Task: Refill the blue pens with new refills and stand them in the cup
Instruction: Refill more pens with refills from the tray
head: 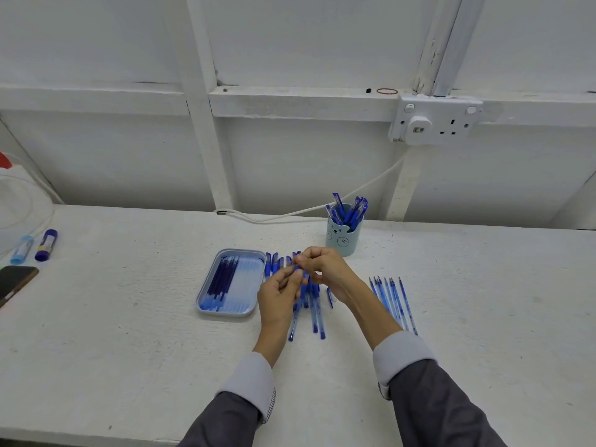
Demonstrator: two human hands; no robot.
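Note:
Both hands meet over a row of blue pens (314, 311) lying on the white table. My left hand (279, 296) and my right hand (324, 269) pinch a small blue pen part (298, 269) between their fingertips; what part it is I cannot tell. A pale blue tray (206, 304) left of the hands holds several dark refills (221, 279). Several used refills (392, 301) lie in a fan to the right. A light blue bear cup (343, 238) behind the hands holds several blue pens (350, 209) standing upright. A loose cap (330, 296) lies by my right wrist.
Two glue sticks (35, 245) and a dark phone (14, 282) lie at the table's left edge. A white cable (290, 214) runs along the back to a wall socket (435, 119). A white bag sits at the far left.

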